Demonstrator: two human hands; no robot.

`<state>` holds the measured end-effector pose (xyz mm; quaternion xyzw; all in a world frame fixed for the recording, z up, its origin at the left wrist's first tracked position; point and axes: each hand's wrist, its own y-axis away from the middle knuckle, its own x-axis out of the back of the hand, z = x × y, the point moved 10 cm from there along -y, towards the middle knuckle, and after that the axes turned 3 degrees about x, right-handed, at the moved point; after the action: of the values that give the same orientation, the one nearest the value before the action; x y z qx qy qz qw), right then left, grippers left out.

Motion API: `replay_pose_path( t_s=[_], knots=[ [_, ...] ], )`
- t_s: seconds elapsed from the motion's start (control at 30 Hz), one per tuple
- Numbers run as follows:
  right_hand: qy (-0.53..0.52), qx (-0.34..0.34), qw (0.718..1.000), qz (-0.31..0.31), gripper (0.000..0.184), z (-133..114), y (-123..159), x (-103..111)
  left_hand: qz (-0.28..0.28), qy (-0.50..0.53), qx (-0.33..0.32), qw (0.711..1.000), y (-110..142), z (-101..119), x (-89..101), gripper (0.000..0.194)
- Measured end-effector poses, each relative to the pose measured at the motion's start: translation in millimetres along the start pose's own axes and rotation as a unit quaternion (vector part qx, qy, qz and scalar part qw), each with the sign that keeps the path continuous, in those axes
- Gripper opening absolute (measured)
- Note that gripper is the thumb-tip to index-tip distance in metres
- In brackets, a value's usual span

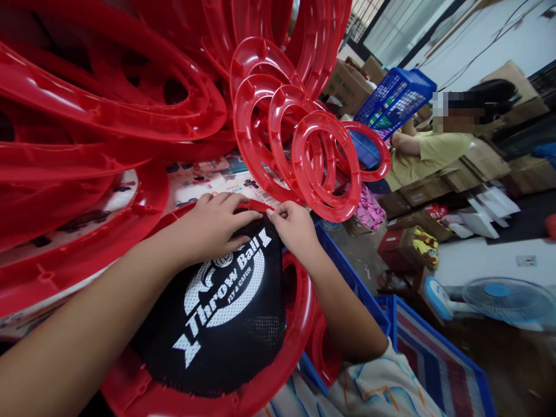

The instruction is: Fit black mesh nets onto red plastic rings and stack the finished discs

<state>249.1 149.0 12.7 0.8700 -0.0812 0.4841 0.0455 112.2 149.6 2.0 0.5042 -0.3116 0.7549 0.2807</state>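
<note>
A black mesh fabric disc (pixel 217 324) with white "Throw Ball" lettering lies across a red plastic ring (pixel 299 330) in front of me. My left hand (pixel 212 226) rests on the far part of the mesh and the ring's rim, its fingers spread. At the far right edge of the fabric, my right hand (pixel 295 226) pinches the mesh border between thumb and forefinger, against the rim. The fabric leaves part of the ring uncovered on the right. My left fingertips partly cover the top of the print.
Large red rings (pixel 108 127) are piled at the left, and smaller red rings (pixel 325 168) lean in a row ahead. Blue crates (pixel 438 353) stand at my right. Farther off are a fan (pixel 508 295), cardboard boxes (pixel 434 185) and a seated person (pixel 430 153) beside a blue basket (pixel 395 98).
</note>
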Motion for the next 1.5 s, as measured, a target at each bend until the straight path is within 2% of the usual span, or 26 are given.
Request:
replay_pose_path(
  t_s=[0.27,0.77,1.03,1.23,1.3,1.43,1.5],
  knots=[
    [-0.019,0.002,1.0,-0.005,0.022,4,-11,-1,-0.004,0.045,0.017,0.999,-1,-4,2.0,0.048],
    [0.046,-0.002,0.999,0.01,0.023,-3,-11,1,-0.01,-0.021,0.026,0.999,-1,-5,-4.5,0.052],
    [0.11,-0.013,0.994,0.004,0.016,-8,-13,-1,-0.043,-0.053,0.064,0.996,-4,-7,-9.0,0.053],
    [0.122,0.014,0.992,0.025,0.011,-18,5,20,-0.054,-0.077,0.087,0.992,-8,-6,-8.7,0.05],
    [0.129,0.018,0.992,-0.003,0.014,-21,16,22,-0.057,-0.084,0.094,0.99,-8,-5,-8.9,0.049],
    [0.198,0.027,0.97,-0.141,0.027,-26,41,-2,-0.073,-0.095,0.129,0.984,-3,-7,-8.7,0.049],
    [0.226,0.039,0.957,-0.176,0.032,-29,47,-13,-0.08,-0.101,0.155,0.979,3,-9,-5.8,0.05]
  ],
)
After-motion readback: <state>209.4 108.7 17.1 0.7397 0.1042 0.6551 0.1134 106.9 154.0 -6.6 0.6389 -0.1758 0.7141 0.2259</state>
